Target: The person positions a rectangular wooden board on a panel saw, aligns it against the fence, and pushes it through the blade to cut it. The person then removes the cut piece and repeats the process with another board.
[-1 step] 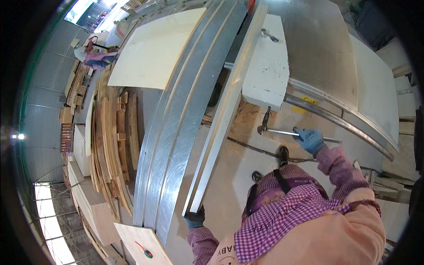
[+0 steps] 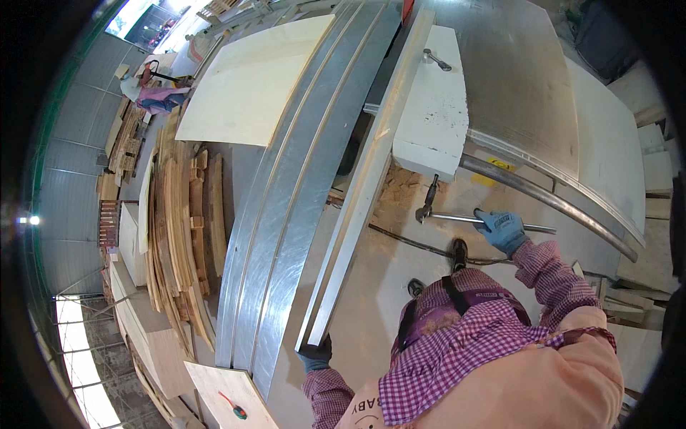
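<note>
My right hand (image 2: 504, 230) grips the rod (image 2: 456, 217); my left hand (image 2: 316, 354) touches the rail (image 2: 359, 207) at its near end, grip too hidden to tell.

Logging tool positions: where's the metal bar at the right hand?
In the head view, right of centre: the metal bar is gripped by the right hand, its left end at the dark fitting below the white block.
</note>
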`<state>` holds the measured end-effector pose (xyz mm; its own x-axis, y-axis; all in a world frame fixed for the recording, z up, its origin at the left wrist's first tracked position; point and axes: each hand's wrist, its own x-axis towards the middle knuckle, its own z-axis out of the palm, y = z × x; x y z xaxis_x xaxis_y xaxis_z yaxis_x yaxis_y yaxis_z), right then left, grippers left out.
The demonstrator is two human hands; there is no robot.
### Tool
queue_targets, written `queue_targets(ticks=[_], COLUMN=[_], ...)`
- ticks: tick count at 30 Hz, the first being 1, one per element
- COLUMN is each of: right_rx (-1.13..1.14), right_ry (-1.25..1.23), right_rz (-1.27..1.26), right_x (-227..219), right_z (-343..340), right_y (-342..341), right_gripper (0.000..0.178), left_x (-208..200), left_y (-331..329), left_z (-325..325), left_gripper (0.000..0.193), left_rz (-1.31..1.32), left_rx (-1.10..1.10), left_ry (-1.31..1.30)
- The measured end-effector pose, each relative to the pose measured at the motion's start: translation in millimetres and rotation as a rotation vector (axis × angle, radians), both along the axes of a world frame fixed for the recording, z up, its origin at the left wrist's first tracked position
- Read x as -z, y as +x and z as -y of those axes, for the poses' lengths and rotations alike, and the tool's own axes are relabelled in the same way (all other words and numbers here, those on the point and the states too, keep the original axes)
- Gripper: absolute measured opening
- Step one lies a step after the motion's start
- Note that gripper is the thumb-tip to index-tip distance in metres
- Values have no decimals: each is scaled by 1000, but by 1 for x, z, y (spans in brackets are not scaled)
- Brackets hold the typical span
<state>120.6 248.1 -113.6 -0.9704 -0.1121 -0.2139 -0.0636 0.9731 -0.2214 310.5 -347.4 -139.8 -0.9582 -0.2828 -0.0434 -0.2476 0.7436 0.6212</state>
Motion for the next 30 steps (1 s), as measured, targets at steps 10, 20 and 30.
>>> queue_targets(ticks=[10,20,30], right_rx=[145,654,777], right_ry=[-115,-1031,-1308], right_rz=[-88,92,131], right_x=[-21,-73,-55], right_z=[20,25,9], right_y=[16,50,-96], right_gripper=[29,26,33], left_x=[-31,-2,26], left_y=[-24,-20,-8], left_z=[-22,2,5], left_gripper=[48,72,58], left_rz=[28,187,-124], left_rx=[-32,-780,-861], left_ry=[181,1602,1711])
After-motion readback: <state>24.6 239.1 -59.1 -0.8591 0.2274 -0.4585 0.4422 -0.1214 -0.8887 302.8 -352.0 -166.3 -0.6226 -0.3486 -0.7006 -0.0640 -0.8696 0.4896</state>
